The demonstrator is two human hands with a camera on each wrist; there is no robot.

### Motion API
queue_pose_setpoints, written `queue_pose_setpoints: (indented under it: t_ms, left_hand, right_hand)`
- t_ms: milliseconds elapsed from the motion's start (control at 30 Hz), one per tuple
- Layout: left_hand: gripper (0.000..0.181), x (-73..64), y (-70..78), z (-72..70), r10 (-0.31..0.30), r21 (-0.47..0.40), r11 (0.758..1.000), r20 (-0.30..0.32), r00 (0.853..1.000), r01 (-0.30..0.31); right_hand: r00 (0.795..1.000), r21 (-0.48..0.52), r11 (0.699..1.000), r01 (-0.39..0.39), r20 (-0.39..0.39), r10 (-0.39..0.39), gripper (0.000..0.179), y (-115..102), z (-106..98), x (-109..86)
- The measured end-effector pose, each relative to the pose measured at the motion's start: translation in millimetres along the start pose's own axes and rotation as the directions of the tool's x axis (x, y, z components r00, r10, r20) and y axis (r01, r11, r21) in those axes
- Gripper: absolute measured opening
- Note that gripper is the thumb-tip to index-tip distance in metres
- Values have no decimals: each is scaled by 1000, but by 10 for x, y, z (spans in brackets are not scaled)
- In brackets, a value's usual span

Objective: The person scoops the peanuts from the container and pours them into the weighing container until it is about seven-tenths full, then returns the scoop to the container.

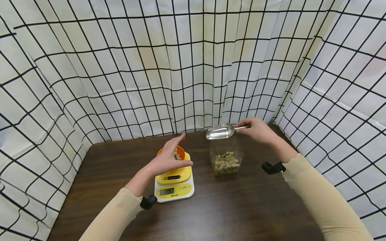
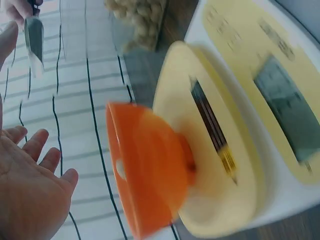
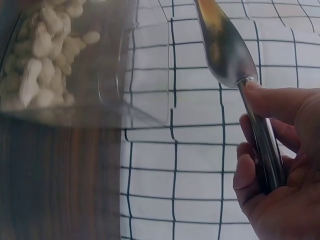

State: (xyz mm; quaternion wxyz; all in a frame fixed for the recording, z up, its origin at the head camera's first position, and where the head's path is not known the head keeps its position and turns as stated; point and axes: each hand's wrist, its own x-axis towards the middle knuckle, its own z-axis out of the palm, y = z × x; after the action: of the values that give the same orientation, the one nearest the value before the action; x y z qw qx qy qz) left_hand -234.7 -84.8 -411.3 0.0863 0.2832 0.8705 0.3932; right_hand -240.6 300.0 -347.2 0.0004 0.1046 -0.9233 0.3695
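My right hand (image 1: 255,130) grips the handle of a shiny metal scoop (image 1: 221,132), held above a clear plastic container (image 1: 216,149). The scoop's hollow shows bare metal in the head view. Peanuts in their shells (image 1: 226,164) fill the lower part of the container. To the left, my left hand (image 1: 168,158) hovers over an orange bowl (image 2: 157,170), fingers spread and thumb apart, with nothing in its grasp. Some peanuts (image 1: 178,154) lie in that bowl, partly hidden by the hand. Beneath the bowl is a yellow and white kitchen scale (image 1: 174,197), its display lit with digits.
A dark brown wooden table (image 1: 223,204) carries the scale and the container side by side. White curtains with a black grid (image 1: 193,77) stand around its back and both sides. Each wrist wears a black band (image 1: 272,168).
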Motion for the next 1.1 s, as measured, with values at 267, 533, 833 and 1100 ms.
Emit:
queue_pose_setpoints:
  t_ms: [267,533,833,1100]
  left_hand:
    - [111,180,209,259,22,-5,1000,54,998,-22]
    - [112,348,258,499,2,-30,1000,80,997,0]
    - [114,501,298,681,-69,-51,996,101,992,74]
    - [115,598,268,762,-83,-50,995,120,989,90]
  right_hand:
    - [1000,-95,995,28,-7,-29,23,54,-174,-88]
    - [998,-201,977,67,22,-64,16,51,-185,-90]
    - [983,-337,925,176,101,-151,11,12,-62,-55]
    - [962,-455,848,272,149,-228,6,-57,31,-33]
